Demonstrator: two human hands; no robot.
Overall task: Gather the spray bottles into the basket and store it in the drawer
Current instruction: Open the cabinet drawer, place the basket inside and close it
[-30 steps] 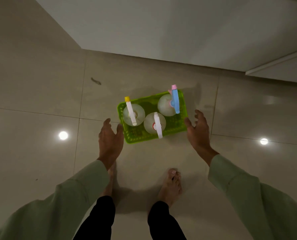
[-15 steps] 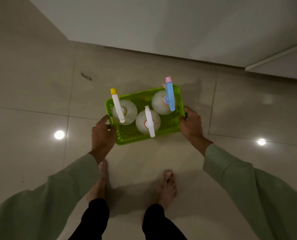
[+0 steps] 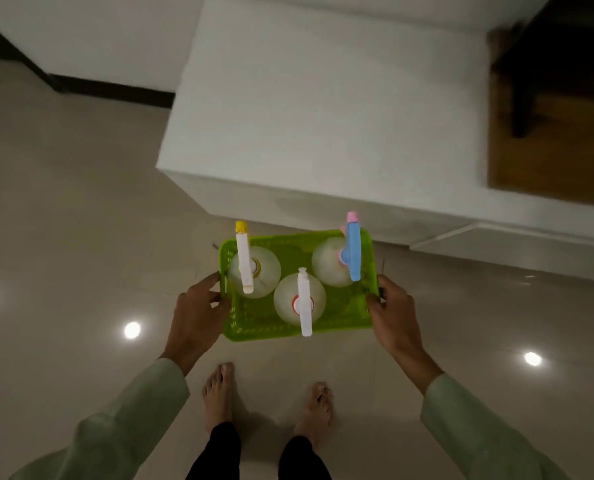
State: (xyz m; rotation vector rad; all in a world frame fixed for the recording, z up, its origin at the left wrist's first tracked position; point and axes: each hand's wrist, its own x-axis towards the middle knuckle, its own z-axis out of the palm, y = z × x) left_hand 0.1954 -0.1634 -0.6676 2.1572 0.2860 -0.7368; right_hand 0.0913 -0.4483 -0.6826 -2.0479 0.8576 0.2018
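Observation:
A bright green plastic basket (image 3: pixel 254 325) hangs above the floor, held at both short ends. My left hand (image 3: pixel 196 318) grips its left rim and my right hand (image 3: pixel 394 315) grips its right rim. Three round pale spray bottles stand upright inside: one with a white trigger and yellow nozzle (image 3: pixel 244 259) at the left, one with an all-white trigger (image 3: pixel 304 301) at the front middle, and one with a blue trigger and pink nozzle (image 3: pixel 352 249) at the right. A white drawer front (image 3: pixel 517 242) juts out slightly from the cabinet base at the right.
A white cabinet block (image 3: pixel 323 109) stands right beyond the basket. A brown wooden surface (image 3: pixel 552 147) with a dark shape lies at the upper right. A dark skirting (image 3: pixel 108 90) runs along the wall at the left. Glossy tile floor (image 3: pixel 63 220) spreads left; my bare feet stand below.
Both hands closed on the basket's ends and lifted it off the floor. The view has risen and tilted up, bringing the white cabinet top and the wooden surface into sight.

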